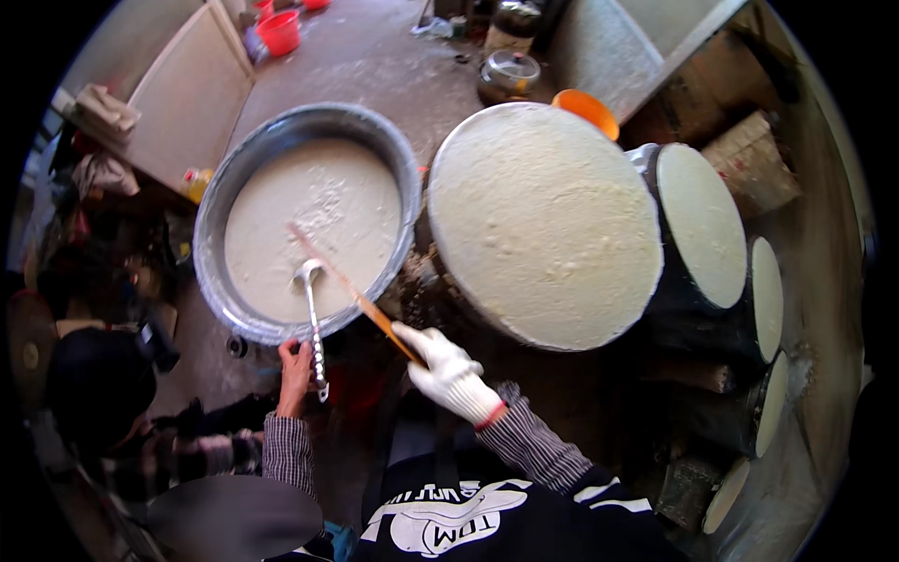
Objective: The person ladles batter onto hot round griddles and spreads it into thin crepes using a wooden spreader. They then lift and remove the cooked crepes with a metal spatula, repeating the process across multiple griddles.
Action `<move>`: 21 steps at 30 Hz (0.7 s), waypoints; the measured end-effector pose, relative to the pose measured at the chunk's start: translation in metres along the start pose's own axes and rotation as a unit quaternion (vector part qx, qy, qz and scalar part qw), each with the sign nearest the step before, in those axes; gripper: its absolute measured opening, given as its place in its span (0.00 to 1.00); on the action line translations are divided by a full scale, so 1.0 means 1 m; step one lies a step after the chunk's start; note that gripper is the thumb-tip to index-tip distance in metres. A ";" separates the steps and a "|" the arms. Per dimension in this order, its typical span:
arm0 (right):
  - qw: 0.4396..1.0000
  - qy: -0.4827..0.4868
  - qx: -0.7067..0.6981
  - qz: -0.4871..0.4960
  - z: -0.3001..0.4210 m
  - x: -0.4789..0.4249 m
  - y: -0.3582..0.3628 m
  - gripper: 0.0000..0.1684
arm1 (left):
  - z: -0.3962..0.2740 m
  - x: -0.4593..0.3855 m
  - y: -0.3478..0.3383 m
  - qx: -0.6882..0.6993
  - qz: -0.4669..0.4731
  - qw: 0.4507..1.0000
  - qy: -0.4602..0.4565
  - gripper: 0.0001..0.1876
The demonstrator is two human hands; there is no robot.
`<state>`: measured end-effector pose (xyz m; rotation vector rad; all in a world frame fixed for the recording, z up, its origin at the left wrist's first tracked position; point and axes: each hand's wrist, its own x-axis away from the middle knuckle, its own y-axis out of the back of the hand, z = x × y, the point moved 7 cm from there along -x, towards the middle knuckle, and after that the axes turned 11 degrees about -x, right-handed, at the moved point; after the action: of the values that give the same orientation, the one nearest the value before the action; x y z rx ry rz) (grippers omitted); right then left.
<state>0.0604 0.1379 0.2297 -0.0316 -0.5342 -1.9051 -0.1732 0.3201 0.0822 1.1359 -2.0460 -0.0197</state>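
Note:
My right hand (442, 369), in a white knit glove, is shut on the near end of a long, flat wooden stick (376, 314). The stick's far end reaches over pale batter (316, 204) in a large grey metal basin (211, 291); whether it dips in is blurred. A metal ladle (312, 309) leans across the near rim, its bowl in the batter and its handle hanging outside. Bare, my left hand (295, 376) grips the rim just left of that handle. Right of the basin lies a wide round plate with a pale, bumpy coating (544, 225).
Several smaller pale-topped rounds (702, 221) curve away at the right. An orange bowl (588, 112) and a lidded pot (509, 74) stand beyond the large round. Close on my left is another person in a dark cap (102, 386). A red bucket (279, 33) stands at the back.

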 end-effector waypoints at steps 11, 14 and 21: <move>0.983 -0.119 0.137 0.025 -0.125 -0.052 -0.055 0.41 | 0.099 0.072 0.003 0.075 -0.009 0.990 0.119 0.18; 0.953 -0.082 0.287 0.057 -0.161 -0.066 -0.109 0.41 | 0.122 0.097 -0.019 0.080 0.037 0.987 0.134 0.15; 0.967 -0.154 0.188 0.081 -0.141 -0.014 -0.048 0.26 | 0.090 0.117 -0.085 -0.023 0.142 0.982 0.124 0.14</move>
<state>0.0556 0.1113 0.0829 -0.1222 -1.0646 -1.6212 -0.2040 0.1535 0.0617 0.7668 -1.9535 0.2063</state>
